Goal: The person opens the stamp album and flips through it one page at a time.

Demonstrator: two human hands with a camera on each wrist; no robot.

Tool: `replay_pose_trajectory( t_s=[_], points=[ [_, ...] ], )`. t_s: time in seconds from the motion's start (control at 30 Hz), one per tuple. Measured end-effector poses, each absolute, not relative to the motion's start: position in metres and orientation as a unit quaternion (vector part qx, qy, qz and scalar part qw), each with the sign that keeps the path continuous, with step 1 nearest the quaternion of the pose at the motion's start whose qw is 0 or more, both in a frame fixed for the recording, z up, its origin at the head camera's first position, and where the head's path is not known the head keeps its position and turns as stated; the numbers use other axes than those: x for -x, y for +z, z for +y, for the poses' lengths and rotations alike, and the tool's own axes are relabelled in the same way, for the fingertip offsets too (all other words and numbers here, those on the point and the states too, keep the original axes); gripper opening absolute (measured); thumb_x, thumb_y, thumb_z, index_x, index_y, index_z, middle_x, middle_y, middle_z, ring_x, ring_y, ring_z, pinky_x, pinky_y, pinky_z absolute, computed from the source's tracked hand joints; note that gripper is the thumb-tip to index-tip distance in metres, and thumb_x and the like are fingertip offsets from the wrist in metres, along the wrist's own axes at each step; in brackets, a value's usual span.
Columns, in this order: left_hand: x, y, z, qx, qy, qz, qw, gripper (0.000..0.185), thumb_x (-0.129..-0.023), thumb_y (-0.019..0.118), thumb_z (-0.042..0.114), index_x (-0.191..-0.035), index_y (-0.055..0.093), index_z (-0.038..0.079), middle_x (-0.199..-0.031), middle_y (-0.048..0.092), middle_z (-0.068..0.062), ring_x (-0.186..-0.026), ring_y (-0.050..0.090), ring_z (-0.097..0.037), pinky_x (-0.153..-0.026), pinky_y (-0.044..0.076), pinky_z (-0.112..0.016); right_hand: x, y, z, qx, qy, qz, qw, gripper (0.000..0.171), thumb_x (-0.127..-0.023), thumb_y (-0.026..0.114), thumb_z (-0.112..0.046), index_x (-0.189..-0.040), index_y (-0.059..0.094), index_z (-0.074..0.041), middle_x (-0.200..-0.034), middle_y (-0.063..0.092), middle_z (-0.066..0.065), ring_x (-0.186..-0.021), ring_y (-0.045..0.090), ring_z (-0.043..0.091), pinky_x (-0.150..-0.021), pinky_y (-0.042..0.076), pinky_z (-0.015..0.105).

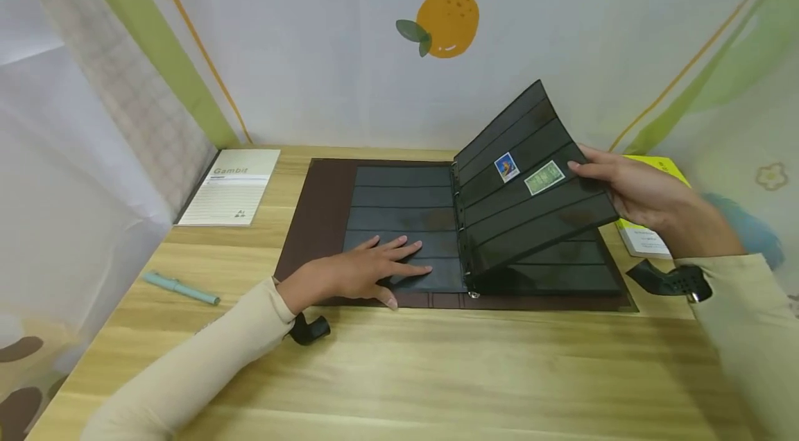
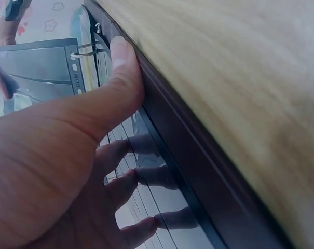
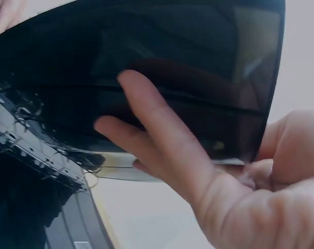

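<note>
A brown ring-bound stamp album point(image 1: 324, 219) lies spread on the wooden table. My right hand point(image 1: 646, 188) pinches the outer edge of a black album page point(image 1: 518, 219), which stands raised and tilted above the right side. Two stamps sit in that page's strips: a blue one point(image 1: 507, 167) and a green one point(image 1: 544, 178). In the right wrist view, fingers point(image 3: 167, 124) lie along the page's back. My left hand point(image 1: 368, 269) rests with spread fingers on the left black page point(image 1: 402, 202), its thumb by the album's near edge. Metal rings point(image 2: 86, 51) show in the left wrist view.
To the left are a white notebook point(image 1: 231, 188) marked "Gambit" and a pale green pen point(image 1: 181, 287). A yellow-and-white book or box point(image 1: 646, 240) lies behind my right wrist. A white curtain point(image 1: 312, 46) with a printed orange fruit hangs behind the table point(image 1: 437, 372).
</note>
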State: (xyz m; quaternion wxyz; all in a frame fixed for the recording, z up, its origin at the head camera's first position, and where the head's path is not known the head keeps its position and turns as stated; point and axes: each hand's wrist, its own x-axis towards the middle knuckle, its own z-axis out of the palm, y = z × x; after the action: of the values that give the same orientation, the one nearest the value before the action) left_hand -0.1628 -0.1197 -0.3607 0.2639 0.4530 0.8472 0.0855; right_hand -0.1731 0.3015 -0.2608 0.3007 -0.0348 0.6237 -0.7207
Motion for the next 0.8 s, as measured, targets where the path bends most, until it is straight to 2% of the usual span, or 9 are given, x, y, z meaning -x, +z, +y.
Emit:
replay_pose_trajectory(
  t_s=[0.07, 0.1, 0.2, 0.27, 0.3, 0.43, 0.53, 0.7, 0.8],
  points=[
    [0.163, -0.358, -0.118, -0.457, 0.073, 0.849, 0.256, 0.081, -0.090, 0.067, 0.043, -0.161, 0.026, 0.036, -0.173, 0.003, -0.001, -0.160, 0.000, -0.026, -0.126, 0.006, -0.060, 0.173, -0.255, 0.297, 0.009, -0.682, 0.676, 0.279, 0.083, -0.110, 0.042, -0.027, -0.157, -0.026, -0.025, -0.158, 0.044, -0.001, -0.086, 0.071, 0.000, -0.074, 0.058, 0.019],
    [0.163, -0.357, -0.117, -0.458, 0.065, 0.850, 0.252, 0.081, -0.090, 0.068, 0.044, -0.160, 0.027, 0.036, -0.173, 0.004, 0.000, -0.160, 0.001, -0.026, -0.127, 0.008, -0.060, 0.173, -0.253, 0.294, -0.006, -0.664, 0.697, 0.270, 0.085, -0.109, 0.043, -0.031, -0.157, -0.026, -0.025, -0.156, 0.045, -0.004, -0.084, 0.070, -0.002, -0.074, 0.057, 0.017],
    [0.164, -0.351, -0.115, -0.457, 0.052, 0.852, 0.249, 0.081, -0.089, 0.070, 0.044, -0.159, 0.030, 0.036, -0.172, 0.009, -0.002, -0.160, 0.005, -0.027, -0.126, 0.012, -0.060, 0.175, -0.243, 0.281, -0.015, -0.609, 0.749, 0.262, 0.087, -0.108, 0.042, -0.043, -0.158, -0.026, -0.022, -0.148, 0.054, -0.009, -0.082, 0.069, -0.005, -0.074, 0.057, 0.018],
    [0.167, -0.346, -0.114, -0.455, 0.059, 0.852, 0.252, 0.079, -0.090, 0.071, 0.043, -0.159, 0.034, 0.033, -0.171, 0.014, -0.004, -0.160, 0.010, -0.029, -0.125, 0.018, -0.059, 0.177, -0.237, 0.274, 0.008, -0.597, 0.757, 0.266, 0.085, -0.107, 0.039, -0.048, -0.160, -0.022, -0.019, -0.119, 0.070, -0.014, -0.087, 0.071, -0.001, -0.078, 0.059, 0.023],
    [0.169, -0.344, -0.112, -0.453, 0.070, 0.852, 0.253, 0.078, -0.091, 0.071, 0.042, -0.159, 0.035, 0.031, -0.171, 0.017, -0.005, -0.159, 0.013, -0.029, -0.125, 0.019, -0.058, 0.178, -0.234, 0.270, 0.025, -0.598, 0.755, 0.268, 0.081, -0.107, 0.037, -0.049, -0.162, -0.014, -0.019, -0.103, 0.073, -0.015, -0.088, 0.074, 0.004, -0.078, 0.061, 0.027],
    [0.176, -0.329, -0.098, -0.434, 0.178, 0.851, 0.236, 0.074, -0.098, 0.065, 0.041, -0.160, 0.032, 0.017, -0.163, 0.036, -0.011, -0.149, 0.040, -0.027, -0.120, 0.036, -0.049, 0.178, -0.226, 0.256, 0.089, -0.628, 0.722, 0.277, 0.058, -0.107, 0.035, -0.050, -0.153, 0.028, -0.016, -0.108, 0.072, -0.006, -0.092, 0.075, 0.011, -0.077, 0.062, 0.033],
    [0.172, -0.313, -0.075, -0.367, 0.345, 0.827, 0.251, 0.070, -0.104, 0.056, 0.040, -0.161, 0.027, 0.013, -0.161, 0.040, -0.010, -0.139, 0.053, -0.026, -0.109, 0.049, -0.042, 0.176, -0.224, 0.242, 0.092, -0.651, 0.703, 0.272, 0.047, -0.106, 0.037, -0.049, -0.136, 0.042, -0.014, -0.106, 0.070, 0.000, -0.088, 0.074, 0.013, -0.074, 0.063, 0.035],
    [0.154, -0.272, -0.030, -0.223, 0.558, 0.753, 0.268, 0.064, -0.104, 0.048, 0.053, -0.155, 0.042, 0.016, -0.157, 0.046, -0.001, -0.140, 0.051, -0.021, -0.095, 0.058, -0.035, 0.170, -0.220, 0.209, 0.066, -0.591, 0.766, 0.245, 0.055, -0.109, 0.031, -0.049, -0.142, 0.033, -0.006, -0.118, 0.055, 0.004, -0.104, 0.062, 0.018, -0.080, 0.058, 0.032],
    [0.148, -0.249, -0.015, -0.190, 0.578, 0.750, 0.261, 0.056, -0.099, 0.050, 0.062, -0.122, 0.069, 0.015, -0.118, 0.065, 0.002, -0.123, 0.060, -0.016, -0.086, 0.060, -0.036, 0.169, -0.213, 0.189, 0.070, -0.550, 0.795, 0.248, 0.070, -0.109, 0.028, -0.050, -0.160, 0.008, -0.006, -0.150, 0.034, 0.016, -0.127, 0.047, 0.026, -0.084, 0.053, 0.031]
  ],
)
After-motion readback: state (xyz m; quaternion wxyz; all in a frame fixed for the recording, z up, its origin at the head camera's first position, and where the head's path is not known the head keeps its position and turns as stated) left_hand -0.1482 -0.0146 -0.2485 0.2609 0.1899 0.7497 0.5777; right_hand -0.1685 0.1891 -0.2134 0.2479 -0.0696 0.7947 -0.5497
